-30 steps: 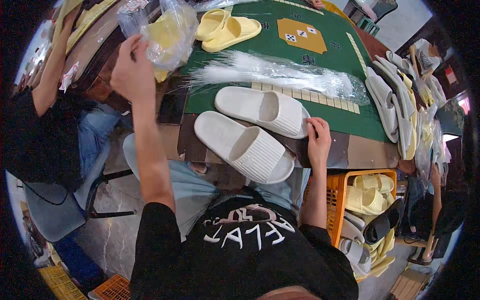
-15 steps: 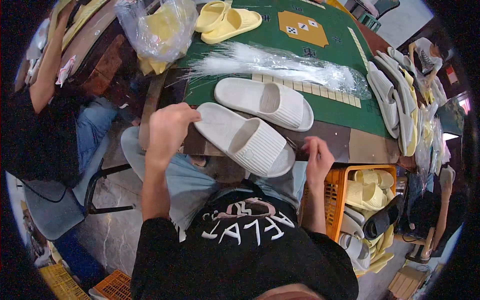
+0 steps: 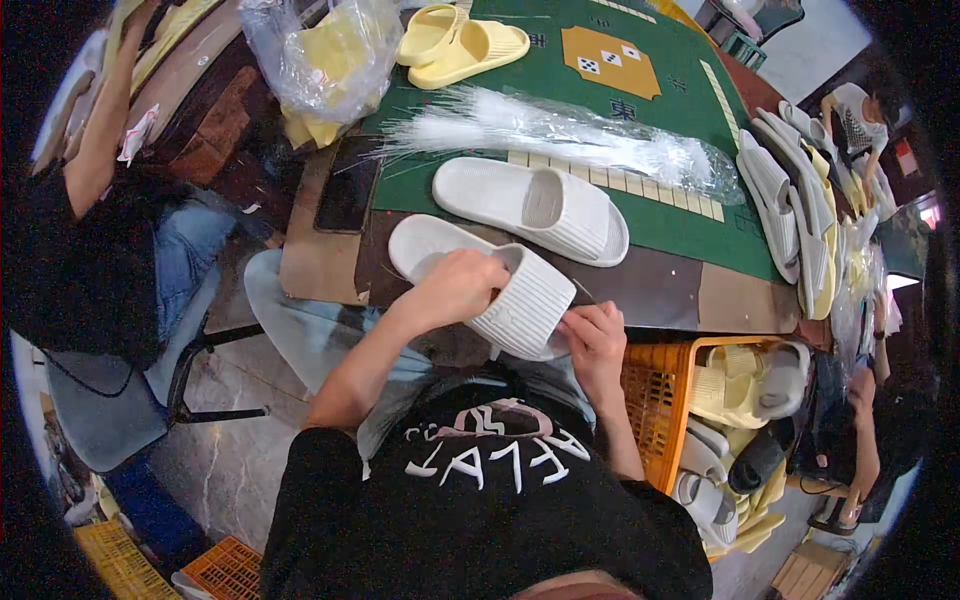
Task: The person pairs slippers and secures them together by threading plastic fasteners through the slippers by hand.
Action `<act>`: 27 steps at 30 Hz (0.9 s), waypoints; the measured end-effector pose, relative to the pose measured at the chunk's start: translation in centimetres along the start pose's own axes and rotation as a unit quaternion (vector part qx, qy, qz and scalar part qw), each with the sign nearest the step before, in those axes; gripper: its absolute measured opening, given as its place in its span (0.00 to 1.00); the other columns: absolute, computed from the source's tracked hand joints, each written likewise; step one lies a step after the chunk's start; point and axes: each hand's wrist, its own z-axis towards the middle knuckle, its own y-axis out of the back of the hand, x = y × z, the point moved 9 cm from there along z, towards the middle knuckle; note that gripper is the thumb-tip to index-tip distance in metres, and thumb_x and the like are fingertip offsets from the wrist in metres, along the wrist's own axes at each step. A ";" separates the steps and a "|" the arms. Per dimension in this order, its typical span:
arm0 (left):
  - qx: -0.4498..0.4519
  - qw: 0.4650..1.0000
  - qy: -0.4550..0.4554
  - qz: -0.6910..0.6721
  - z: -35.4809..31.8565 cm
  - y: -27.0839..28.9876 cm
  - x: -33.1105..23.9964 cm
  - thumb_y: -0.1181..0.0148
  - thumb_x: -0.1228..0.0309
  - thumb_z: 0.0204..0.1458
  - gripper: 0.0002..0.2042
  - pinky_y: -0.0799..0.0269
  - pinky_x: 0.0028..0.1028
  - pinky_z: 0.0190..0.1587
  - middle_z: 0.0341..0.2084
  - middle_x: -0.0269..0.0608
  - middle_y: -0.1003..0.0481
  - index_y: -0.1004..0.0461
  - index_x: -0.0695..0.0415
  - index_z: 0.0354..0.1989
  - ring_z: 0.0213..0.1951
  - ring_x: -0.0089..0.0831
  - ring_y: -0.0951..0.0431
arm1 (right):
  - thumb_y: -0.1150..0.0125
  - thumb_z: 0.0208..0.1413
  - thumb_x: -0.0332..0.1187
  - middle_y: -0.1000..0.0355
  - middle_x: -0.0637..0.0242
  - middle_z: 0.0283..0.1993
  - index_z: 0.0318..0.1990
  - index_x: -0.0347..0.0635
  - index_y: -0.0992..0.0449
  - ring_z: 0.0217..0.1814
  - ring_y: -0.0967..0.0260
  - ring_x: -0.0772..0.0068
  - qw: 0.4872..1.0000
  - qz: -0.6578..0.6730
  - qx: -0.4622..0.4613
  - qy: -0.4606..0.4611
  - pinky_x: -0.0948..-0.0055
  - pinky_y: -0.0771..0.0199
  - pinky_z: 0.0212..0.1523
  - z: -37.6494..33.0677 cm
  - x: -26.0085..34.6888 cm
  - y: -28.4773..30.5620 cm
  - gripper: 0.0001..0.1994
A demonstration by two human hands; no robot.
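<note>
A light grey slide sandal (image 3: 535, 300) with a ribbed strap lies over the near table edge, toe to the right. My left hand (image 3: 460, 288) grips it, the fingers reaching into the foot opening under the strap, where their tips are hidden. At the open toe, my right hand (image 3: 596, 342) is closed in a pinch against the strap's front edge. A thin strand shows just above those fingers; its lower end is hidden. The matching grey slide (image 3: 580, 212) lies behind on the table. Beyond it is a bundle of thin white strands (image 3: 560, 135) in clear plastic.
Yellow slides (image 3: 470, 55) and a clear bag (image 3: 335, 75) are at the far left of the green table (image 3: 690, 120). A dark phone-like slab (image 3: 347, 190) lies nearer. More grey slides (image 3: 770, 205) line the right edge. An orange crate (image 3: 655, 410) holds slides. A co-worker sits left.
My left hand has moved from the heel to the strap opening, and its fingers went in. My right hand has come left and up to the toe.
</note>
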 end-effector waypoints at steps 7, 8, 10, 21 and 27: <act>0.009 0.957 0.011 -0.290 -0.8 2.6 2.1 0.42 0.74 0.44 0.08 0.32 0.29 0.28 0.20 0.40 0.24 0.23 0.61 0.33 0.24 0.28 0.25 | 0.45 0.53 0.23 0.26 0.64 0.26 0.30 0.34 0.25 0.28 0.31 0.78 0.964 0.161 -0.031 -0.207 0.79 0.31 0.32 -1.0 -4.4 1.3 0.04; 0.043 0.934 0.039 -0.354 -1.0 2.8 2.5 0.41 0.74 0.46 0.07 0.33 0.25 0.26 0.20 0.35 0.25 0.23 0.63 0.33 0.23 0.21 0.27 | 0.46 0.55 0.24 0.26 0.64 0.27 0.31 0.33 0.26 0.28 0.31 0.78 0.946 0.206 -0.059 -0.242 0.79 0.30 0.32 -1.4 -5.4 1.9 0.05; 0.085 0.901 0.100 -0.413 -2.1 4.1 3.3 0.41 0.74 0.48 0.05 0.39 0.16 0.22 0.19 0.33 0.26 0.23 0.63 0.31 0.21 0.14 0.31 | 0.49 0.58 0.26 0.25 0.61 0.29 0.32 0.33 0.29 0.29 0.30 0.77 0.906 0.308 -0.114 -0.269 0.78 0.28 0.35 -1.7 -6.7 2.6 0.06; -0.113 0.474 -0.112 -0.866 -6.2 7.1 8.6 0.39 0.80 0.42 0.08 0.42 0.14 0.11 0.14 0.32 0.34 0.33 0.57 0.25 0.11 0.17 0.36 | 0.48 0.57 0.29 0.26 0.55 0.34 0.31 0.39 0.34 0.37 0.27 0.66 0.792 0.497 -0.225 -0.276 0.68 0.27 0.43 -1.4 -10.4 4.5 0.05; -0.131 0.518 -0.118 -0.837 -5.5 7.0 8.3 0.39 0.66 0.49 0.11 0.37 0.20 0.26 0.24 0.34 0.31 0.32 0.59 0.31 0.25 0.23 0.31 | 0.50 0.59 0.30 0.34 0.67 0.24 0.31 0.41 0.35 0.24 0.37 0.76 0.758 0.557 -0.189 -0.282 0.73 0.32 0.31 -0.9 -11.0 3.2 0.05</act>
